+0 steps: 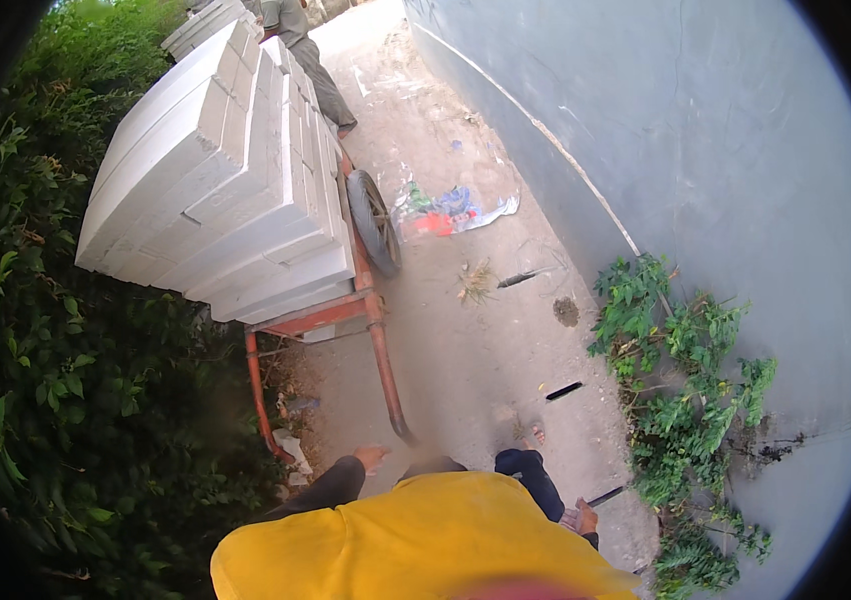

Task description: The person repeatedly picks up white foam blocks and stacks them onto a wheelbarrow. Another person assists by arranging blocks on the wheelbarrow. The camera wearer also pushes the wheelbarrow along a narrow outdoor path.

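My left hand hangs in front of my body, just left of the lower end of a cart handle. Its fingers look loosely stretched, with nothing seen in them. Down at my right side, my right hand has its fingers partly apart, and I see no object in it. Ahead of me stands an orange-red metal handcart with two bent handles pointing my way. One handle ends close to my left hand, apart from it. Large pale blocks are stacked high on the cart. A spoked wheel shows on its right side.
Dense green bushes line the left side. A grey wall runs along the right, with a leafy plant at its foot. Crumpled colourful litter and dark slots mark the concrete path. Another person stands beyond the cart.
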`<state>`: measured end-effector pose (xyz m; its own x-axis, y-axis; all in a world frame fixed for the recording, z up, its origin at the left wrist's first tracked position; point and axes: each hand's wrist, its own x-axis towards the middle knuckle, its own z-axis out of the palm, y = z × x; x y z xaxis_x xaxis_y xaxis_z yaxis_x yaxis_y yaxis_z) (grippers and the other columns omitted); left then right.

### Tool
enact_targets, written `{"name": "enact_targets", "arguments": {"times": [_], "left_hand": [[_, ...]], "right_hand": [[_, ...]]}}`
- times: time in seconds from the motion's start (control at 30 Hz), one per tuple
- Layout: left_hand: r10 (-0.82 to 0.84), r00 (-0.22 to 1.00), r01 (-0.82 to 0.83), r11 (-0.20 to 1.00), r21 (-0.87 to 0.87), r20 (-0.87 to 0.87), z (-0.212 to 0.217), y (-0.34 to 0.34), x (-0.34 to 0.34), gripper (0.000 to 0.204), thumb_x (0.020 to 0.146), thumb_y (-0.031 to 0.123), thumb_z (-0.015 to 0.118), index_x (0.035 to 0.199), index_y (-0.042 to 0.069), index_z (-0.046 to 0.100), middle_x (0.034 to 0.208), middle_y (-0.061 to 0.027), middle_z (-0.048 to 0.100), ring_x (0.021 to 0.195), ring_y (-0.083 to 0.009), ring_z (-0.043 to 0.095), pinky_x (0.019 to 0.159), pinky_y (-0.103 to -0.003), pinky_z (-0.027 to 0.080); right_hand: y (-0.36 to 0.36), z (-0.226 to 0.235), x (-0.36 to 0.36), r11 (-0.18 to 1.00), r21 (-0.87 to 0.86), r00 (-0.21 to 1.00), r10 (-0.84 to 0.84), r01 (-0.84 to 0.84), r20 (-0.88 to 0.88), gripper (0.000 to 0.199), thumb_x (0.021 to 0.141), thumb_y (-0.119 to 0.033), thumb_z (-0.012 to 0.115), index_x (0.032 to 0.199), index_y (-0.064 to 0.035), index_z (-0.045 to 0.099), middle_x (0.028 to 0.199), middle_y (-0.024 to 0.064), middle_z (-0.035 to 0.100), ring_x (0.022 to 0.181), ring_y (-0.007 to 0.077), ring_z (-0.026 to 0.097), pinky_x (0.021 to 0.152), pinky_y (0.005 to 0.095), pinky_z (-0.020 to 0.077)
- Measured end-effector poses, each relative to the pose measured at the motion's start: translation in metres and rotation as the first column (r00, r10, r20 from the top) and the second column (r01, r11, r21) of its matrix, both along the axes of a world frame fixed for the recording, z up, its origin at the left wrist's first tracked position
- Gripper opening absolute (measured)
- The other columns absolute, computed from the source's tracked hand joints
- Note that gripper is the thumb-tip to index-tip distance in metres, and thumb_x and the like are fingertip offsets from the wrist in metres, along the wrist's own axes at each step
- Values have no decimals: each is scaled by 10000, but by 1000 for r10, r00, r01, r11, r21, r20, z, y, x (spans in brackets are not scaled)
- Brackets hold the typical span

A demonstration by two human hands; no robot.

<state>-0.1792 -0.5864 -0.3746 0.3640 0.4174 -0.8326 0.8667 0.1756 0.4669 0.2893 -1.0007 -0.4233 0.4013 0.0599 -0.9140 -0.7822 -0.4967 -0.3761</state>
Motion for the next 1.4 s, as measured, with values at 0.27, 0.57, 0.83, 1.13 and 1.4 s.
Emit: {"name": "enact_targets", "arguments": {"times": [0.27,0.57,0.83,1.13,1.4], "left_hand": [[374,833,-483,851,206,407,115,81,151,459,979,312,677,1275,-36,641,1179,-130,693,1126,-201,642,999,-347,492],[541,832,-554,824,121,127,43,170,132,395,981,291,652,1270,22,661,1140,-59,706,1079,-196,669,957,-335,503],[446,881,-461,884,75,161,28,386,151,298,956,306,662,1176,106,679,1023,3,676,965,-167,641,742,-347,491],[693,674,-736,660,149,257,155,623,242,424,972,362,641,1312,110,627,1162,-7,691,1126,-170,627,961,-388,450],[915,402,-914,403,-42,28,85,699,329,297,946,325,656,1112,83,694,856,46,640,692,-76,546,588,-266,427]], "right_hand": [[72,-30,119,957,-172,968,210,-232,-138,597,922,-453,705,1384,-122,523,1098,223,694,777,349,678,730,552,538],[420,-13,275,933,35,911,340,-357,232,547,918,-445,699,1359,-139,591,1031,123,722,796,272,672,707,467,536],[600,35,279,949,33,930,301,-314,211,516,927,-483,695,1346,-196,603,1022,72,707,891,196,663,725,371,510],[701,15,290,915,-183,933,359,-359,-36,387,959,-427,651,1185,-113,648,868,67,687,673,172,590,573,367,410],[981,-2,422,798,-107,804,583,-593,-112,419,1002,-377,620,1279,-66,577,989,101,631,847,225,620,718,379,481]]}}
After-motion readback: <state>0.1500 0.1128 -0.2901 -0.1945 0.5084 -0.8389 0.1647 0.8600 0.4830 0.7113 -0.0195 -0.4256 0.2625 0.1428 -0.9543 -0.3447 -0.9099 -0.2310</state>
